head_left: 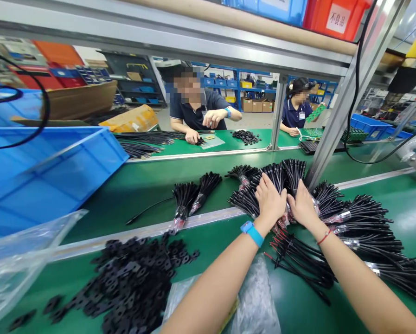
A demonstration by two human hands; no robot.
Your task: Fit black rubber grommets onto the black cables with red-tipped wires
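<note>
Forearms (213, 278) foremost; black cable bundle (294, 172) between left hand (271, 202) and right hand (304, 207).

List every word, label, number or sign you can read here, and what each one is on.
"不良品": on the white label of the red bin.
Label on the blue bin beside it: cut off, unreadable.
Chest badges on two people opposite: too small to read.

On the green workbench (124, 197), a heap of small flat black pieces (138, 273) lies left of a row of black cable bundles (371, 214), a clear plastic bag (258, 299) between. Behind the heap, two more bundles (208, 185) lie right of a large rectangular blue plastic bin (54, 171).
</note>
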